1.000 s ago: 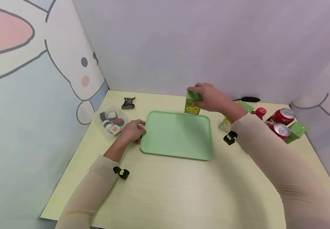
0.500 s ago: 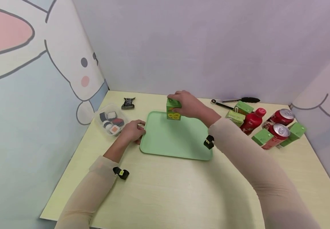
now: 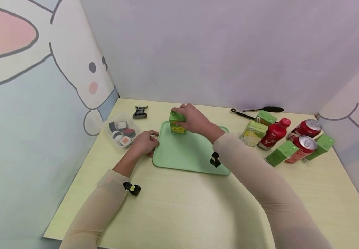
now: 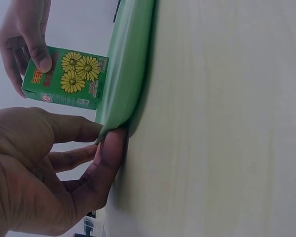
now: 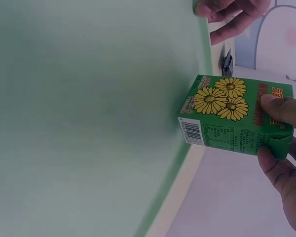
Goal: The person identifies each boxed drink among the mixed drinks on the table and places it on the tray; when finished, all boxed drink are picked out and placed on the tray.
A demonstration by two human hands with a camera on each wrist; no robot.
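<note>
Green chrysanthemum-drink carton (image 3: 176, 125) moves left to the tray's upper-left corner

Compared with half a second ago, the carton sits farther left and slightly lower in the head view, carried by the right hand (image 3: 195, 119); the left hand (image 3: 144, 142) has stayed put.

A pale wood-grain tabletop (image 3: 173, 207) spans the lower frame. At its centre lies a light-green rectangular tray (image 3: 188, 152), its left rim pinched between the left hand's thumb and fingers. Right of frame stand a red bottle (image 3: 272, 135), two red cans (image 3: 303, 147) and other drink cartons (image 3: 281, 152); left of centre is a clear tub (image 3: 136, 125) of sushi-like pieces.

The carton is upright over the tray's corner, gripped near its top by the right thumb and fingers. Whether its base touches the tray floor is unclear.

Likely trouble: a base edge caught on the raised rim could leave the carton leaning, and it might topple on release. Lifting the pinched rim could tilt everything; a hard squeeze could dent the walls.

It looks square-edged, with three yellow flowers, red lettering and a barcode panel.
</note>
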